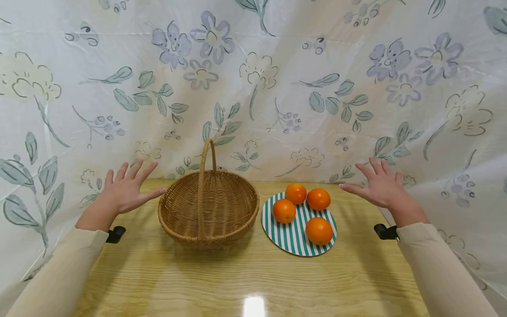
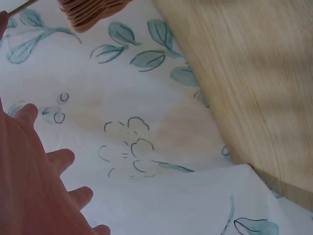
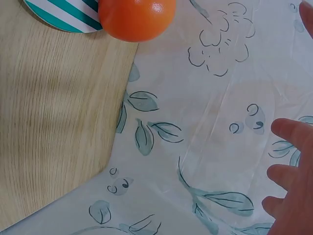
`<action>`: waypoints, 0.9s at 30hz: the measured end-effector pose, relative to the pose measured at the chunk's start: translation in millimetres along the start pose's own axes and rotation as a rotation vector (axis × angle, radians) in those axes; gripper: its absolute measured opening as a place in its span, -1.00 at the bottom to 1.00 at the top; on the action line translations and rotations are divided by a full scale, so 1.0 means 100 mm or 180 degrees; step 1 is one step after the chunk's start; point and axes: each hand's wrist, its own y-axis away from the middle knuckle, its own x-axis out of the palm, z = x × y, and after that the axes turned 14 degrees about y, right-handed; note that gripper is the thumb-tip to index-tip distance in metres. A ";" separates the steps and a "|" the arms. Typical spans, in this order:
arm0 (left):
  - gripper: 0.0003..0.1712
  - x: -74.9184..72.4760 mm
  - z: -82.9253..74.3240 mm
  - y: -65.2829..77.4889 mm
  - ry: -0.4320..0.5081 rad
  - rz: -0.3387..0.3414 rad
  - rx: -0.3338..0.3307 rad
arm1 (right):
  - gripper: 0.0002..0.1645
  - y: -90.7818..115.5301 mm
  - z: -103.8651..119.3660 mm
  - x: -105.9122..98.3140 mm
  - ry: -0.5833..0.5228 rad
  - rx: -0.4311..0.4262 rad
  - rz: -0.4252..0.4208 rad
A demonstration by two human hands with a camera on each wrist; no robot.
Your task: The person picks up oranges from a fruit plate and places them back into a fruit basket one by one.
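My left hand (image 1: 127, 190) is raised with fingers spread, just left of a brown wicker basket (image 1: 174, 229) with a tall arched handle. The thumb appears near the basket's rim; whether it touches I cannot tell. Spread fingers also mark my right hand (image 1: 381, 187), which is held up at the right and holds nothing. Between the hands, right of the basket, lies a round green-and-white striped mat (image 1: 291, 235). Several oranges rest on it, among them a front orange (image 1: 319, 231) and a left orange (image 1: 284, 211). In the right wrist view, one orange (image 3: 137, 17) shows at the top.
Everything stands on a light wooden table (image 1: 222, 281). A floral curtain (image 1: 273, 88) hangs behind it and along both sides. Each wrist wears a black camera mount, such as the left mount (image 1: 115, 234).
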 end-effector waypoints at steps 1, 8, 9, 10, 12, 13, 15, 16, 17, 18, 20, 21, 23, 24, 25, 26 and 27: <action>0.13 0.01 -0.01 0.00 -0.0009 -0.0004 0.0004 | 0.33 0.00 0.00 0.01 -0.0004 -0.0012 -0.0018; 0.13 0.11 -0.02 0.05 -0.0057 -0.0115 0.0101 | 0.33 0.03 0.04 0.13 0.0015 -0.0048 -0.0189; 0.12 0.12 -0.02 0.06 -0.0048 -0.0127 0.0112 | 0.33 0.04 0.06 0.15 0.0011 -0.0049 -0.0220; 0.12 0.14 -0.02 0.07 -0.0041 -0.0146 0.0124 | 0.32 0.04 0.07 0.18 0.0016 -0.0059 -0.0249; 0.11 0.18 -0.03 0.08 -0.0031 -0.0184 0.0154 | 0.31 0.06 0.09 0.22 0.0013 -0.0083 -0.0302; 0.10 0.20 -0.03 0.09 -0.0024 -0.0206 0.0176 | 0.30 0.08 0.10 0.25 0.0005 -0.0098 -0.0318; 0.09 0.25 -0.04 0.12 -0.0016 -0.0270 0.0223 | 0.28 0.11 0.14 0.30 -0.0029 -0.0130 -0.0347; 0.08 0.27 -0.04 0.13 -0.0001 -0.0312 0.0246 | 0.27 0.12 0.15 0.33 -0.0038 -0.0152 -0.0371; 0.08 0.29 -0.04 0.14 0.0018 -0.0348 0.0268 | 0.26 0.14 0.17 0.36 -0.0051 -0.0172 -0.0399; 0.08 0.31 -0.05 0.15 0.0041 -0.0384 0.0293 | 0.25 0.15 0.19 0.39 -0.0073 -0.0197 -0.0432; 0.06 0.35 -0.05 0.17 0.0069 -0.0465 0.0347 | 0.23 0.18 0.23 0.45 -0.0144 -0.0232 -0.0515; 0.05 0.37 -0.06 0.17 0.0088 -0.0499 0.0379 | 0.22 0.20 0.25 0.47 -0.0163 -0.0249 -0.0565; 0.02 0.41 -0.06 0.18 0.0116 -0.0580 0.0462 | 0.18 0.22 0.30 0.52 -0.0217 -0.0294 -0.0683; 0.00 0.44 -0.06 0.18 0.0135 -0.0622 0.0502 | 0.16 0.24 0.32 0.55 -0.0271 -0.0313 -0.0749; -0.03 0.46 -0.06 0.18 0.0183 -0.0657 0.0537 | 0.14 0.25 0.34 0.58 -0.0328 -0.0328 -0.0809; -0.05 0.49 -0.06 0.18 0.0252 -0.0696 0.0574 | 0.13 0.26 0.36 0.61 -0.0379 -0.0347 -0.0877; -0.08 0.52 -0.07 0.18 0.0326 -0.0730 0.0614 | 0.11 0.28 0.38 0.64 -0.0427 -0.0376 -0.0959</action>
